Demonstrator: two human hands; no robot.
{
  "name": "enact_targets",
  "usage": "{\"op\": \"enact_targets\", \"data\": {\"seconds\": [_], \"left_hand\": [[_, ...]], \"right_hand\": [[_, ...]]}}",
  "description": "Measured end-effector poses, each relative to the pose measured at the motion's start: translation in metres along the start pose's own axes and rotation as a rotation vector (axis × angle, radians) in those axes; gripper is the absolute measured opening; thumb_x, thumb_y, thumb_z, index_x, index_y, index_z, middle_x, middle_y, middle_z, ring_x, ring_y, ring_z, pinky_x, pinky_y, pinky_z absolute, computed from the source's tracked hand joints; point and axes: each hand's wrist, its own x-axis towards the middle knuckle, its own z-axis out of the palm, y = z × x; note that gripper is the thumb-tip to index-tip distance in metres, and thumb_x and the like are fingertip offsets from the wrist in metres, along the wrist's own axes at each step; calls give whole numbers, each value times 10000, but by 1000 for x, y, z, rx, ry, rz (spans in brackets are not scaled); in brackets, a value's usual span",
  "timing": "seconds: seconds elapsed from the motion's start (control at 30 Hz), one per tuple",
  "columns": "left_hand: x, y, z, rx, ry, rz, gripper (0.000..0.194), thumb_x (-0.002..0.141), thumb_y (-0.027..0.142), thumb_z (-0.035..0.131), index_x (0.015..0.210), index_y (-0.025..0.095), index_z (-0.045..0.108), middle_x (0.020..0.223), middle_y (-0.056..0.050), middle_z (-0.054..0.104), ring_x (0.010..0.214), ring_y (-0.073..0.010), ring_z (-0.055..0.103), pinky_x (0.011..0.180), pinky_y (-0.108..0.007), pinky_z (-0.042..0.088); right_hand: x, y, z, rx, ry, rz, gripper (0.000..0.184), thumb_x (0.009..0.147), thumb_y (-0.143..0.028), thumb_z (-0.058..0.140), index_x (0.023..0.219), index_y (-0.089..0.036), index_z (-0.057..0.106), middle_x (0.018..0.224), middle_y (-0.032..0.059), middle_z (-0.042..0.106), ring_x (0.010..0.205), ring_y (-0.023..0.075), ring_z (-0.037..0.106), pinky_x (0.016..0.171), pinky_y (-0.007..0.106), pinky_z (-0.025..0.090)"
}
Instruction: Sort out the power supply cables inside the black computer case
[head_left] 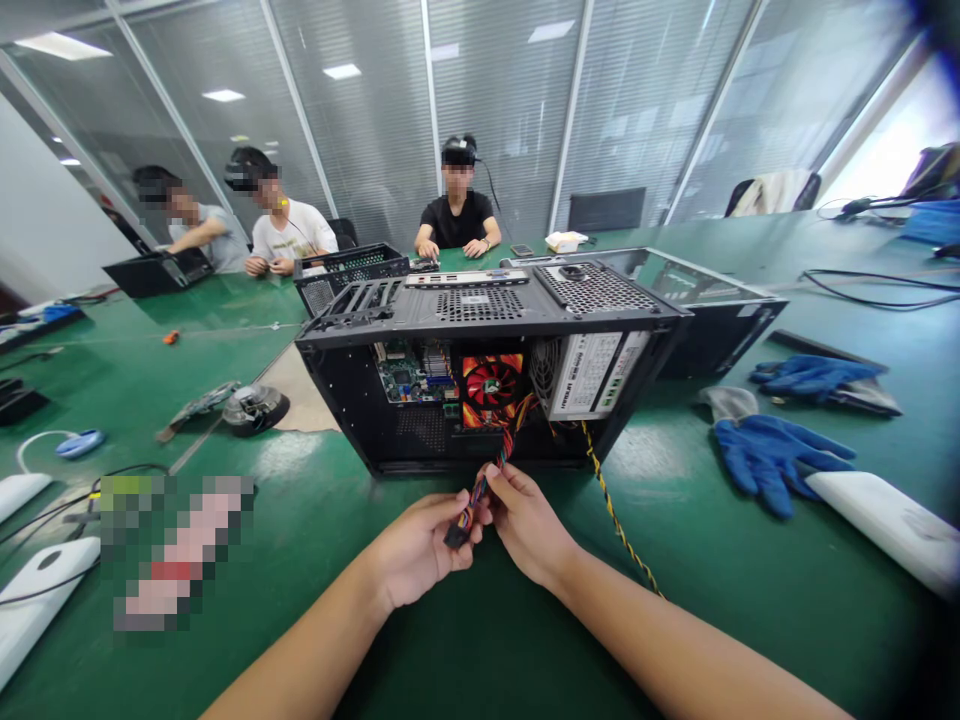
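A black computer case (450, 320) stands before me with its side open. Inside it are a green motherboard (409, 375), a red and black cooling fan (493, 388) and a silver power supply (596, 375). A bundle of twisted coloured power cables (508, 445) runs out of the case towards me. My left hand (424, 545) is closed around the cable end, just behind its black connector (454, 536). My right hand (529, 520) pinches the same bundle a little nearer the case. A yellow and black twisted cable (609, 490) hangs out to the right, untouched.
Blue gloves (772, 460) and a white power bank-like block (892, 530) lie to the right. Left are a round metal part (255, 408) and a brown sheet (304, 395). Another case panel (712, 300) stands behind. Three people sit across the green table (315, 640).
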Motion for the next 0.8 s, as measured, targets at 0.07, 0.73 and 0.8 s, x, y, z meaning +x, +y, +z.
{"op": "enact_targets", "data": {"seconds": [0.07,0.73,0.8], "left_hand": [[0,0,0,19,21,12,224,733,292,740,825,105,659,847,-58,605,662,-81,546,530,-178,389],[1,-5,6,1179,283,503,347,863,400,497,608,165,504,560,16,537,552,-111,464,559,-239,296],[-1,-5,8,1319,310,567,320,866,367,490,614,169,498,585,10,562,567,-117,477,571,-242,296]], "right_hand": [[1,1,-1,-7,17,-15,346,720,-511,697,769,-197,561,578,-35,498,498,115,461,491,272,390],[1,1,0,-33,105,-25,336,688,-480,742,781,-172,643,661,-18,535,601,102,447,573,250,341],[2,2,-2,-34,103,-21,334,690,-482,740,781,-173,648,656,-19,533,607,105,448,575,252,336]]}}
